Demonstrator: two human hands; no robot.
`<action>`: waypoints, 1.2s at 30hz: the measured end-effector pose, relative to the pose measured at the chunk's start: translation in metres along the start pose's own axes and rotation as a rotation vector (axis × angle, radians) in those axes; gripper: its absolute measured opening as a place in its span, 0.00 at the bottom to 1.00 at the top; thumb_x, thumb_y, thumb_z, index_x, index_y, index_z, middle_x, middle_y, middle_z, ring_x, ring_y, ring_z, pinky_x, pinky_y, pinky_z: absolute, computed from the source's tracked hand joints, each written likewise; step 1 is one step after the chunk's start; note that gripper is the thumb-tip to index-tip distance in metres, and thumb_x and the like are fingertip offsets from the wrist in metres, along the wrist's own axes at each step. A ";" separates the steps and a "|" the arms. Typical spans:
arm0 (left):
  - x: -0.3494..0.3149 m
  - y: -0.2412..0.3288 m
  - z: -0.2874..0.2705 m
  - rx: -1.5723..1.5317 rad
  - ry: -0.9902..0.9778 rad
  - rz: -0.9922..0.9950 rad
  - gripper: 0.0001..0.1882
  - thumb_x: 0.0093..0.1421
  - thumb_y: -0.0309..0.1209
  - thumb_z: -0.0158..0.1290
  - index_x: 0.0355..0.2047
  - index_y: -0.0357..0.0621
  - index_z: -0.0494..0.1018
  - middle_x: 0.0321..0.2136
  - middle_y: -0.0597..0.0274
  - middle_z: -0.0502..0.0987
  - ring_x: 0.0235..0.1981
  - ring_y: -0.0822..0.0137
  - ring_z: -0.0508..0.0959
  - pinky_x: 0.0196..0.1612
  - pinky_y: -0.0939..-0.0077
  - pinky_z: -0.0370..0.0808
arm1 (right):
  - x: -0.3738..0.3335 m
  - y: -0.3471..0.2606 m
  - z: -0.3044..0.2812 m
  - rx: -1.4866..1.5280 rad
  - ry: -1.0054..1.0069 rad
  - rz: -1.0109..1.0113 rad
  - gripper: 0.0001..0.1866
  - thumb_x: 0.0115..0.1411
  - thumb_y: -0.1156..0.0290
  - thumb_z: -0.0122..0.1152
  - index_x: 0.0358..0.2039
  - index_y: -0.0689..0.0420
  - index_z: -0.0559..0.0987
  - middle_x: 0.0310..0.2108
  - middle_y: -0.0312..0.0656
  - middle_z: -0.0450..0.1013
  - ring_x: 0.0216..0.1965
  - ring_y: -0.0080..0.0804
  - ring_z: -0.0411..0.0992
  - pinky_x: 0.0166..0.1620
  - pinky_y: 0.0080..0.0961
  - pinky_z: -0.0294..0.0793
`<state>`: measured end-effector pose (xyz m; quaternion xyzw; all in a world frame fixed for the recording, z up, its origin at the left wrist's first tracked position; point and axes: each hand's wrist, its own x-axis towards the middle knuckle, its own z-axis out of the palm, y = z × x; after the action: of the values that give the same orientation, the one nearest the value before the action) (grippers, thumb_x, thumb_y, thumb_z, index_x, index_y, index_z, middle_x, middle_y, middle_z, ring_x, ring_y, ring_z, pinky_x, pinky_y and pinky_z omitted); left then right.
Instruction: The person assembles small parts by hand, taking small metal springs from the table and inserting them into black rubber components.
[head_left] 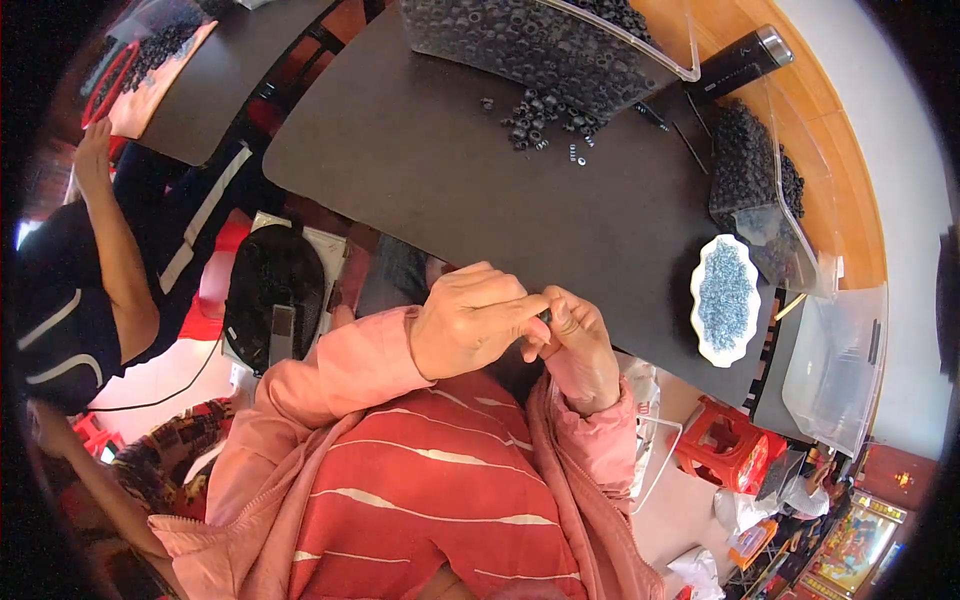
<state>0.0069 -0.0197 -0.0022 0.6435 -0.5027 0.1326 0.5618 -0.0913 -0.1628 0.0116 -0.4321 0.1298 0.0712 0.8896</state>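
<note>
My left hand (468,318) and my right hand (582,350) meet above the near edge of the dark table (400,150). Their fingertips close together on a small black part (546,315), mostly hidden by the fingers. On the tabletop ahead lies a loose pile of small black ring-like parts (538,118). A few tiny silvery coil-like pieces (573,153) are scattered beside it. To the right stands a white scalloped dish (697,300) filled with tiny blue-grey pieces.
A large clear bin (440,50) of black parts stands at the far side. Another clear bin (750,225) holds more at the right, near a black flask (740,65). A red stool (725,445) is at lower right. At left, another person's arm (115,240) reaches toward a second table.
</note>
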 end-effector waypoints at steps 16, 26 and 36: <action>-0.005 0.002 0.003 -0.144 0.089 -0.187 0.13 0.48 0.30 0.63 0.34 0.39 0.78 0.21 0.60 0.74 0.18 0.65 0.73 0.22 0.75 0.68 | -0.007 -0.159 -0.028 -1.269 0.698 -0.760 0.11 0.65 0.67 0.50 0.37 0.60 0.78 0.29 0.37 0.75 0.23 0.18 0.69 0.28 0.14 0.68; -0.010 -0.003 0.000 -0.225 0.077 -0.388 0.02 0.52 0.23 0.58 0.25 0.36 0.77 0.18 0.60 0.73 0.15 0.71 0.70 0.18 0.79 0.64 | 0.048 -0.185 -0.046 -1.637 0.876 -1.022 0.11 0.59 0.68 0.57 0.40 0.60 0.79 0.36 0.46 0.77 0.38 0.34 0.76 0.43 0.26 0.73; -0.005 0.000 -0.007 -0.269 0.093 -0.441 0.03 0.53 0.24 0.58 0.24 0.36 0.77 0.16 0.61 0.71 0.15 0.73 0.68 0.19 0.80 0.63 | 0.130 -0.080 -0.008 -1.732 0.180 -0.883 0.10 0.52 0.73 0.61 0.37 0.55 0.77 0.32 0.44 0.72 0.38 0.45 0.69 0.39 0.37 0.71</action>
<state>0.0070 -0.0114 -0.0037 0.6502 -0.3370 -0.0316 0.6802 0.0505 -0.2164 0.0287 -0.9498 -0.0738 -0.2310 0.1978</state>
